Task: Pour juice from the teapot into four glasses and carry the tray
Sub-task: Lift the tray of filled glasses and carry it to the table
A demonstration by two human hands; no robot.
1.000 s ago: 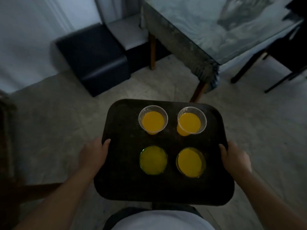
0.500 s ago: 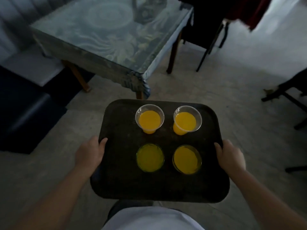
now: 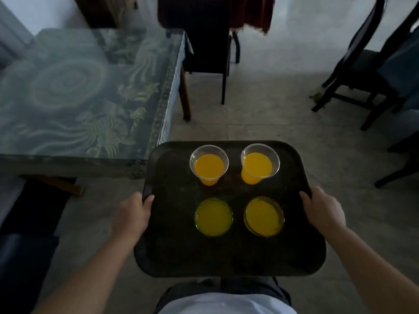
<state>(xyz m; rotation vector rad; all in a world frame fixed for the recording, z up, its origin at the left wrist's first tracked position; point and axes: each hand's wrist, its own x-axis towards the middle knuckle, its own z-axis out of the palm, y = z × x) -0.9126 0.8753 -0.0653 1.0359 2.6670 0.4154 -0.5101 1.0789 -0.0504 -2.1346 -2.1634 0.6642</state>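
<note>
Tray (image 3: 229,252) w/ 4 glasses between both hands, fingers prob. curled underneath.

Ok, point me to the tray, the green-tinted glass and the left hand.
tray (image 3: 172,252), head view, bare near-left part of its surface.
green-tinted glass (image 3: 213,217), head view, middle of the juice surface.
left hand (image 3: 131,215), head view, back of the hand gripping the tray's edge.

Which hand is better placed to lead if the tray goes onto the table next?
Probably the left hand. It grips the tray edge nearest the table. The right hand holds the far edge, over open floor. All four glasses are full, so both must keep it level.
</note>
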